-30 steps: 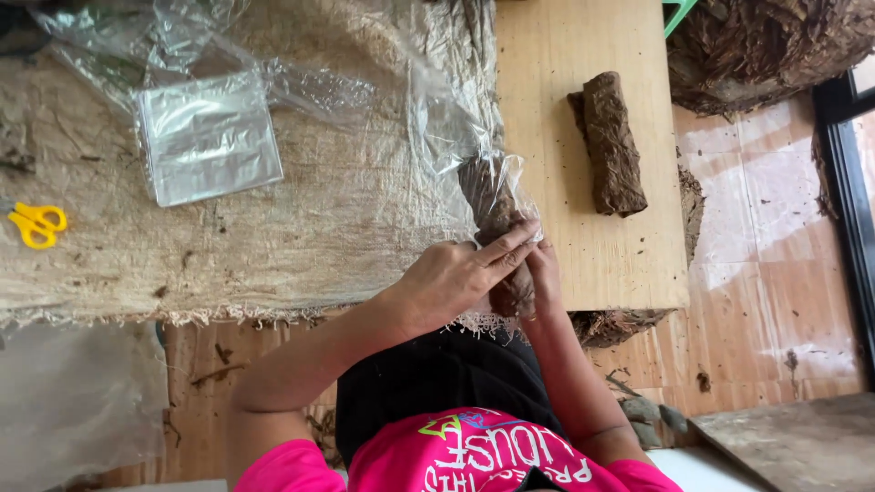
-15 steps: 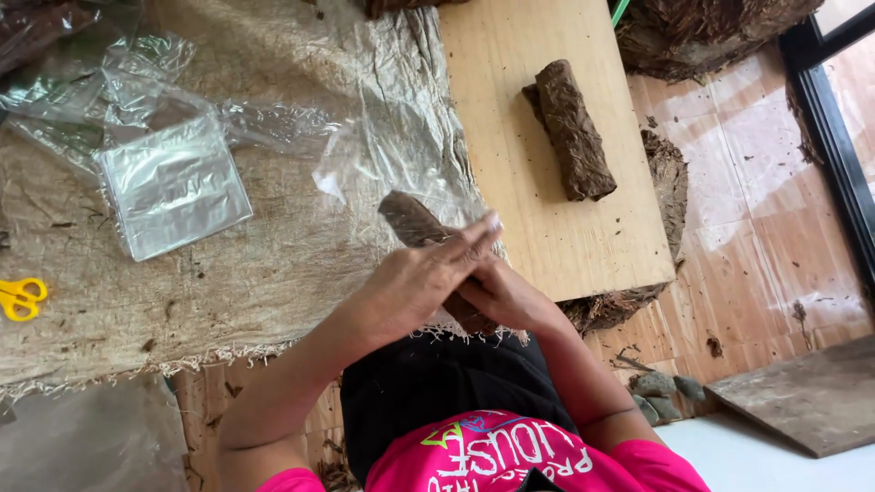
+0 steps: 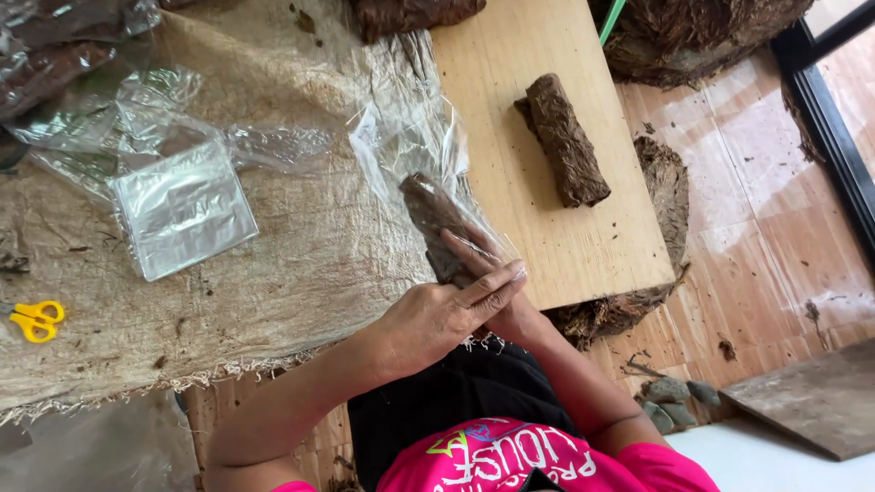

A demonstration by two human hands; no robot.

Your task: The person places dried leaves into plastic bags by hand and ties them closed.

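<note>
A dark brown fibrous roll (image 3: 430, 214) lies half inside a clear plastic bag (image 3: 401, 150) on the burlap cloth (image 3: 301, 264), beside the wooden board (image 3: 510, 82). My left hand (image 3: 433, 319) lies flat over the roll's near end, fingers stretched to the right. Mostly hidden beneath it, my right hand (image 3: 497, 273) grips the same end through the plastic, its fingers pointing up along the roll. A second, unwrapped brown roll (image 3: 565, 141) rests on the board to the right.
A flat stack of clear bags (image 3: 182, 210) and crumpled plastic (image 3: 109, 118) lie at the left. Yellow scissors (image 3: 35, 319) sit at the far left edge. Heaps of dark fibrous material (image 3: 711, 36) are at the top right, and another heap (image 3: 665, 191) lies beside the board.
The wrapped roll has swung from upright to leaning left, and my hands have shifted with it. My left fingers now lie flatter across its end.
</note>
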